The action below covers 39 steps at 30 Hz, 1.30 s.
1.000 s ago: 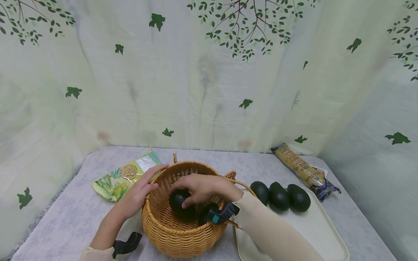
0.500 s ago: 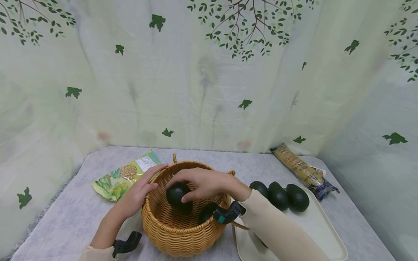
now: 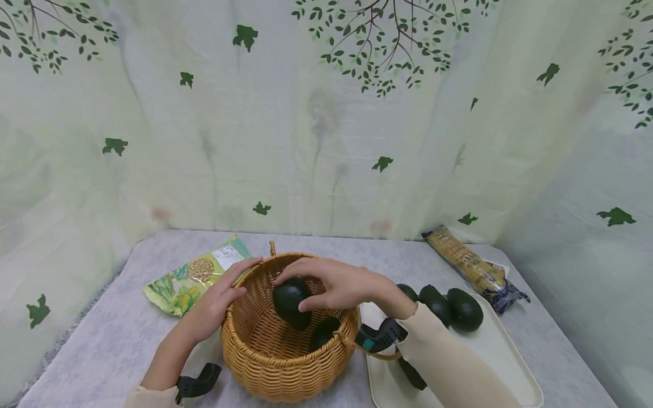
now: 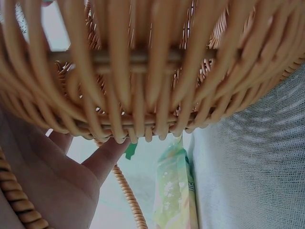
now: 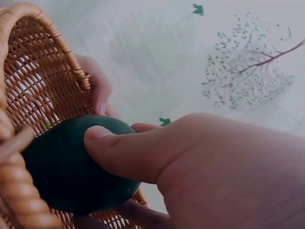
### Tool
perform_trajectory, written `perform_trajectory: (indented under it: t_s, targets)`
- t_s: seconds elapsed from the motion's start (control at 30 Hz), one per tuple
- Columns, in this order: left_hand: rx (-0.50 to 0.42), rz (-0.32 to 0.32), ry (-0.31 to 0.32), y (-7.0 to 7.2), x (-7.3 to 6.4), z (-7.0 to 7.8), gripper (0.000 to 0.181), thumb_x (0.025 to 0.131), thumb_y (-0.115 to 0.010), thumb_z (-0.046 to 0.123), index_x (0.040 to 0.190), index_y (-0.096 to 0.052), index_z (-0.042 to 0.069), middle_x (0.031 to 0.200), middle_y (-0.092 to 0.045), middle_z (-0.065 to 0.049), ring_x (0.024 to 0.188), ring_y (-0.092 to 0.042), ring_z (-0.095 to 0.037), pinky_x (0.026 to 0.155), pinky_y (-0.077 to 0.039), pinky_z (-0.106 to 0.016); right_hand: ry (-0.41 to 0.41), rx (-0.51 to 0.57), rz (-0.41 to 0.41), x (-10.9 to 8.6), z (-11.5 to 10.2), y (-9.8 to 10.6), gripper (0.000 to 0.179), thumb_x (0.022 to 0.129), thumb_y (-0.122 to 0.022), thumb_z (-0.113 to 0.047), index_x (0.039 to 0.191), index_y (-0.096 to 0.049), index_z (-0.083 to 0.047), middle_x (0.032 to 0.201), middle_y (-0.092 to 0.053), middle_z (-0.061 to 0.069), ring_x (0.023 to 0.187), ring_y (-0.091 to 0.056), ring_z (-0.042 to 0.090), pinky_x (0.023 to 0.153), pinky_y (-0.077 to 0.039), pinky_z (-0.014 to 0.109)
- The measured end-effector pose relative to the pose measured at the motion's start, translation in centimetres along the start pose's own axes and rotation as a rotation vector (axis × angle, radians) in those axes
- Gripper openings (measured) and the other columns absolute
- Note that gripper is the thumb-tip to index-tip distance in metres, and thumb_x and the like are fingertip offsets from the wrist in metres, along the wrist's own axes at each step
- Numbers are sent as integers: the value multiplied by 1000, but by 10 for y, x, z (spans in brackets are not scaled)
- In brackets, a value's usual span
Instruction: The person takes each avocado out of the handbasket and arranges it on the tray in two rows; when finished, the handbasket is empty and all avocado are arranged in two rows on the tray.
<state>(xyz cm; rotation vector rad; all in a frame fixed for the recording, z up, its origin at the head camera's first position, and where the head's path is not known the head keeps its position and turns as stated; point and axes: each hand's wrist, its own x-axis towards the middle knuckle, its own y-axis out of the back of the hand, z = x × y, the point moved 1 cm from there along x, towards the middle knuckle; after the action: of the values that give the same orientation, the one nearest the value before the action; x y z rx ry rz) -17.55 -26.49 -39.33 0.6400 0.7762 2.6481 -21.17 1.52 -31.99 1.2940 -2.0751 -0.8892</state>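
A round wicker basket (image 3: 265, 362) stands at the table's front centre. My right hand (image 3: 336, 283) grips a dark green avocado (image 3: 292, 303) and holds it just above the basket's inside; in the right wrist view my thumb presses the avocado (image 5: 71, 167). Another avocado (image 3: 322, 333) lies at the basket's bottom right. My left hand (image 3: 216, 300) holds the basket's left rim, thumb inside and fingers along the edge; the left wrist view shows the palm (image 4: 43, 186) against the wicker basket (image 4: 143, 71).
A cream tray (image 3: 490, 362) at the right carries three avocados (image 3: 464, 310) in a row. A long yellow packet (image 3: 471, 266) lies behind the tray. A green snack bag (image 3: 196, 275) lies left of the basket. A leaf-print curtain backs the table.
My right hand has lifted the avocado from low in the basket up and slightly rightward toward the rim. The left hand has kept its hold on the rim.
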Motion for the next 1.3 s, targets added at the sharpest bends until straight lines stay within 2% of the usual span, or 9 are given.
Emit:
perform_trajectory:
  t_s: [0.17,0.43,0.63,1.0,1.2,1.3]
  targets:
    - [8,3,1,-1,0,1,51,109,-38,14,160,-37,17,161,-37,-17,148,-31,-45,107,-30,-75,-22,42,36,-10,2,2,52,98,-72,-20,148,-56,-22,150,-52,-9,133,-51,6,108,-46,32]
    - [5,6,9,-1,0,0,51,109,-38,15,160,-37,17,161,-37,-18,148,-30,-46,107,-29,-76,-12,140,103,-27,2,6,51,99,-71,-20,147,-55,-28,149,-52,-9,130,-54,11,105,-50,37]
    - [6,10,1,-2,-1,1,51,109,-38,14,160,-36,17,162,-36,-17,149,-30,-46,108,-27,-76,-48,256,141,-43,-2,8,52,100,-69,-17,149,-53,-26,153,-48,-6,131,-54,16,97,-56,37]
    - [15,11,10,-2,0,-2,51,110,-36,16,161,-35,18,162,-36,-16,149,-28,-46,109,-27,-76,-63,390,217,-75,-3,9,53,100,-68,-10,149,-52,-21,156,-44,1,134,-52,24,95,-58,40]
    - [16,10,1,-1,0,0,51,110,-37,16,161,-35,18,162,-36,-17,149,-28,-48,107,-26,-77,8,426,261,-88,-5,10,54,99,-67,-4,150,-50,-11,158,-39,18,136,-52,25,92,-59,42]
    - [17,12,4,-1,0,0,51,110,-37,16,161,-35,18,163,-35,-17,149,-27,-48,107,-26,-77,41,423,273,-94,-7,12,55,99,-67,-3,151,-49,-9,158,-39,19,138,-50,23,93,-58,43]
